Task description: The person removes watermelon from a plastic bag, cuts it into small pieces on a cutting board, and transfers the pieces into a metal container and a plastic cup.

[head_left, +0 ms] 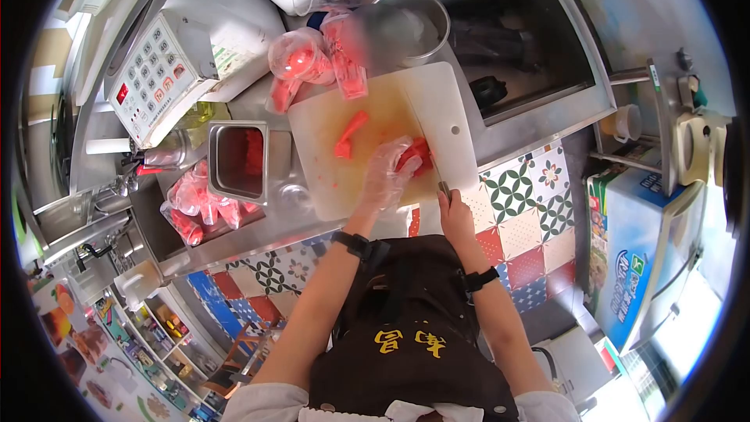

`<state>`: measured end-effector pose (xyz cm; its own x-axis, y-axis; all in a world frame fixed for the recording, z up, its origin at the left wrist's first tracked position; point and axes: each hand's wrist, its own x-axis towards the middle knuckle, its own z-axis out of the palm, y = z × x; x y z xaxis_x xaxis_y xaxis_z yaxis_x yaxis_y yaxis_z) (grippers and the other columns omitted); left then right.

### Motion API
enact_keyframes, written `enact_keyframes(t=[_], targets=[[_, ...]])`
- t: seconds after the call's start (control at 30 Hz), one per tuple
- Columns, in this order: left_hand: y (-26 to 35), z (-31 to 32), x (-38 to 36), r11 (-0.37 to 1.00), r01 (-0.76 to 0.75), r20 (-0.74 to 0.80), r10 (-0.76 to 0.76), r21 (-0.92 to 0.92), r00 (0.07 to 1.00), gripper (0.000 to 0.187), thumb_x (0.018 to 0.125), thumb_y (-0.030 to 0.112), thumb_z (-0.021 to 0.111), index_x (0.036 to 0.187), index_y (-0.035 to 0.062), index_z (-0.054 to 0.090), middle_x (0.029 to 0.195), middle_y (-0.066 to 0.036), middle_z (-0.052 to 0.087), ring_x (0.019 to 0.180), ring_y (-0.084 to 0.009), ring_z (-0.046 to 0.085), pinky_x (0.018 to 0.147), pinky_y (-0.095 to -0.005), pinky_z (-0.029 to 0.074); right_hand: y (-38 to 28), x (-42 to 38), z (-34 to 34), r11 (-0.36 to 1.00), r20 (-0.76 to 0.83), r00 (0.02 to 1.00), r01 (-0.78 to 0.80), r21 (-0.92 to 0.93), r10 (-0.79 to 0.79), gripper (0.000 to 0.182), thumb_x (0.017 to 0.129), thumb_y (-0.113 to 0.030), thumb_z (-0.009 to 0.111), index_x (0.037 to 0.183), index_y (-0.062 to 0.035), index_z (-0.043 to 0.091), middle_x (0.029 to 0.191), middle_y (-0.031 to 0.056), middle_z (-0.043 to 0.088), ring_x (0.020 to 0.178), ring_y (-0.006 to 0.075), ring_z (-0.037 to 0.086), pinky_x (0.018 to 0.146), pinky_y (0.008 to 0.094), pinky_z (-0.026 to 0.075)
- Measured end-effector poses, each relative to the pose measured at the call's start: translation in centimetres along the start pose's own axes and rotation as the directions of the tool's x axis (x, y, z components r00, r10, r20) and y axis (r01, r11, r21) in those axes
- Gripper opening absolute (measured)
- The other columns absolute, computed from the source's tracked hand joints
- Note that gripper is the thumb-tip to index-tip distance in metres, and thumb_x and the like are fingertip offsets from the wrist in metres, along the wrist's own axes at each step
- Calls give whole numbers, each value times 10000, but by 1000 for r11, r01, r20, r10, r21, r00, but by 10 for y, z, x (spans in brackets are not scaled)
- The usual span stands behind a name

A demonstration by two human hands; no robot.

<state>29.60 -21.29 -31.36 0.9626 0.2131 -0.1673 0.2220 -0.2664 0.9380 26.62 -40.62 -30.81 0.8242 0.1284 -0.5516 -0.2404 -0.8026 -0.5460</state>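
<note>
Two hands on: our gloved left hand holds red chunks on the cutting board; right hand grips knife by board's near edge. Chunks look soft, slippery; we'd grip from above, fingertips curled.

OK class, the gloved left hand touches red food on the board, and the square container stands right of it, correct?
The square container stands left, not right, of the board (head view); the gloved left hand touches red food on it.

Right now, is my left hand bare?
No, a clear plastic glove covers your left hand on the white cutting board.
</note>
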Motion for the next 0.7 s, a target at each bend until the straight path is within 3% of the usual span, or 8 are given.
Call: enact_keyframes(t=[0.07, 0.17, 0.27, 0.37, 0.43, 0.47, 0.6, 0.7], targets=[[27, -14, 3, 997, 76, 131, -77, 12, 988, 371, 829, 59, 736, 1171, 32, 595, 1199, -109, 591, 1090, -201, 586, 939, -312, 496, -8, -6, -4, 996, -17, 999, 31, 80, -30, 351, 984, -387, 454, 1045, -41, 464, 804, 314, 624, 767, 506, 600, 680, 574, 463], [-16, 0, 1, 993, -40, 30, 44, -112, 999, 349, 841, 50, 724, 1161, 14, 590, 1225, -102, 569, 1065, -195, 597, 936, -311, 505, -1, -5, 7, 998, -28, 999, 32, 54, -30, 348, 983, -391, 454, 1029, -47, 465, 797, 305, 627, 766, 503, 602, 682, 576, 466], [-11, -2, 2, 998, -34, 46, 37, -61, 998, 388, 832, 37, 729, 1185, 11, 569, 1224, -101, 571, 1074, -191, 596, 911, -308, 518, -6, -1, 3, 997, -47, 998, 42, 59, -39, 346, 981, -396, 457, 1017, -52, 469, 786, 293, 631, 758, 498, 605, 679, 576, 469], [36, -17, 1, 814, 190, 181, -107, -549, 978, 428, 820, 65, 749, 1202, 4, 565, 1253, -114, 560, 1097, -182, 587, 914, -303, 516, -16, -12, 4, 1000, -46, 999, 2, 30, -1, 352, 980, -406, 458, 1011, -56, 471, 776, 284, 634, 748, 492, 608, 671, 573, 471], [32, -22, -3, 984, 85, 68, -75, -153, 995, 468, 808, 107, 768, 1213, -5, 561, 1270, -129, 550, 1090, -174, 588, 896, -295, 517, -17, -14, 6, 999, -43, 999, -33, -13, 33, 360, 979, -415, 458, 1009, -56, 470, 768, 278, 635, 741, 487, 611, 665, 568, 474], [29, -23, -5, 997, 34, 12, -35, 64, 999, 490, 803, 129, 778, 1219, -10, 559, 1279, -136, 544, 1086, -170, 588, 887, -291, 517, -17, -15, 8, 998, -40, 998, -47, -32, 46, 365, 978, -420, 458, 1009, -56, 469, 764, 275, 636, 736, 484, 613, 662, 566, 476], [12, -26, -9, 990, 117, -15, -118, -81, 993, 465, 824, 84, 737, 1225, -35, 533, 1191, -110, 582, 1036, -197, 611, 903, -308, 509, -19, -19, 11, 998, -87, 996, 8, 56, -3, 379, 971, -433, 469, 1004, -56, 474, 747, 266, 639, 724, 471, 623, 651, 556, 487], [36, -29, -12, 971, 230, -9, -230, -61, 973, 428, 829, 76, 732, 1202, -35, 554, 1106, -103, 634, 978, -173, 629, 863, -292, 519, -17, -21, 22, 999, -96, 995, -27, -36, 24, 365, 967, -421, 485, 1003, -58, 478, 734, 260, 639, 710, 456, 630, 638, 547, 495]])
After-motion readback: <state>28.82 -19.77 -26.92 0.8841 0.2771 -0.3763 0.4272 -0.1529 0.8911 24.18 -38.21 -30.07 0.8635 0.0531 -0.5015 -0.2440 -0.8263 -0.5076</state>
